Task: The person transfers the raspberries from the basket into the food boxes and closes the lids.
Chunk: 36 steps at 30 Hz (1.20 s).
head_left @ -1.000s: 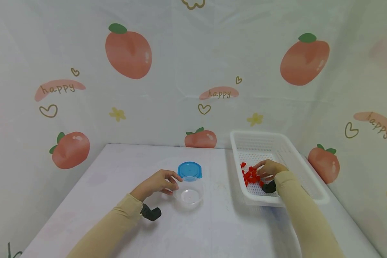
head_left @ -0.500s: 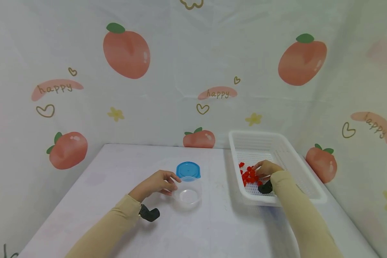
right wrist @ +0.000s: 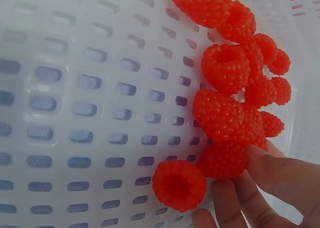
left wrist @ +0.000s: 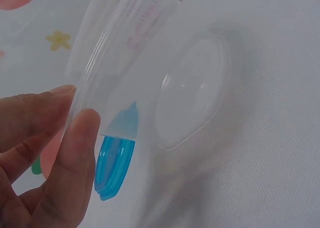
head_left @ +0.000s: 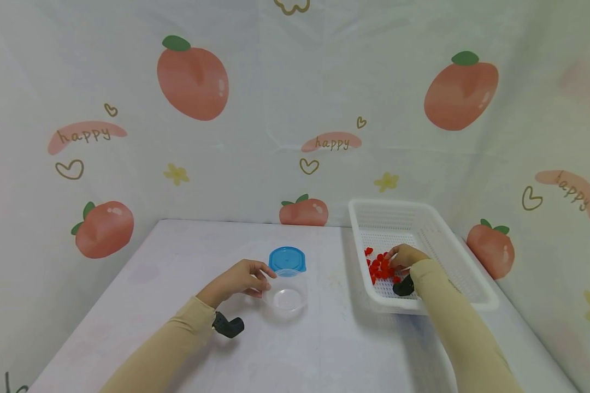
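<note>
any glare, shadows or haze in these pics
Head view: soft shadows on the table beside the left sleeve and white basket; left wrist view: bright streaks along the rim of the clear bowl, small glints on its base; right wrist view: tiny highlights on the red raspberries, basket slots pale and faint at upper left.

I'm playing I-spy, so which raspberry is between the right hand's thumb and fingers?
In the right wrist view, the raspberry just right of and above the lowest one: the right hand pinches it, and no other.
</note>
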Available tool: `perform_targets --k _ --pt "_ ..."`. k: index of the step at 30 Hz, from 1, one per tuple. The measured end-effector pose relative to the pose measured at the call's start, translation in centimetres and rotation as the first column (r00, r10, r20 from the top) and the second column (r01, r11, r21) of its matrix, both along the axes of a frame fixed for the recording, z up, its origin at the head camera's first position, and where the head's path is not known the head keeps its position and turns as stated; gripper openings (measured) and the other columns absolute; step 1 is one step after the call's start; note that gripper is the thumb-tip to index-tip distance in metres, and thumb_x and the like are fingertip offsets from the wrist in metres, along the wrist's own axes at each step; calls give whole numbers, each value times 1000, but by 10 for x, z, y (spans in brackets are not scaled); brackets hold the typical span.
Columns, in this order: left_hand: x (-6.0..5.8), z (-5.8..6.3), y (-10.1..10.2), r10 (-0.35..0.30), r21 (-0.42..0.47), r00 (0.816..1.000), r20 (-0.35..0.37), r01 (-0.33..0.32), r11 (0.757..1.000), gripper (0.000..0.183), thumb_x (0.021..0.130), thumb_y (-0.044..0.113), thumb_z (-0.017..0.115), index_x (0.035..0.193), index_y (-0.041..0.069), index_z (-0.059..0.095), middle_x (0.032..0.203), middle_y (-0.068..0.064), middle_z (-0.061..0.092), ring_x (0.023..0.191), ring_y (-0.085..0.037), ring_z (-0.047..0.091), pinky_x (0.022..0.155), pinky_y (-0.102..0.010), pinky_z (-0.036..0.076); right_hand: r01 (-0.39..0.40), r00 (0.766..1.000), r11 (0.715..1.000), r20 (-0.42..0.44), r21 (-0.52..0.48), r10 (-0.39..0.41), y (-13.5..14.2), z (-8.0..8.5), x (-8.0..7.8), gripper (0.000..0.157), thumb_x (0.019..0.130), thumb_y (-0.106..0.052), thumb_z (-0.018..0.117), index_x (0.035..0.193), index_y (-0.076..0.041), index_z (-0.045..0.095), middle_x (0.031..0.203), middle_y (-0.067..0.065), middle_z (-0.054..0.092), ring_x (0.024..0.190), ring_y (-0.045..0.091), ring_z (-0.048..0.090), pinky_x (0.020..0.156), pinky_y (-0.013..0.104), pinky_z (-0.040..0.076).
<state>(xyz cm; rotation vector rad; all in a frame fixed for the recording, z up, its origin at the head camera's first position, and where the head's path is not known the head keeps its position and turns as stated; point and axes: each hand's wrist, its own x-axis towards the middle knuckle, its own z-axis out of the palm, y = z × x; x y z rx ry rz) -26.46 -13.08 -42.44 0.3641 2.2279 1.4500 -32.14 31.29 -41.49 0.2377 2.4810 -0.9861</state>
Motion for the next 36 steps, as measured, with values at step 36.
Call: perform_targets --k 36 --pt "0 2 2 27 -52 999 -20 -28 998 31 85 5 71 115 -2 66 82 -7 57 67 -13 61 67 -27 59 78 997 941 3 -328 -82 10 16 8 39 96 -4 53 130 13 44 89 1 64 81 11 63 83 30 56"
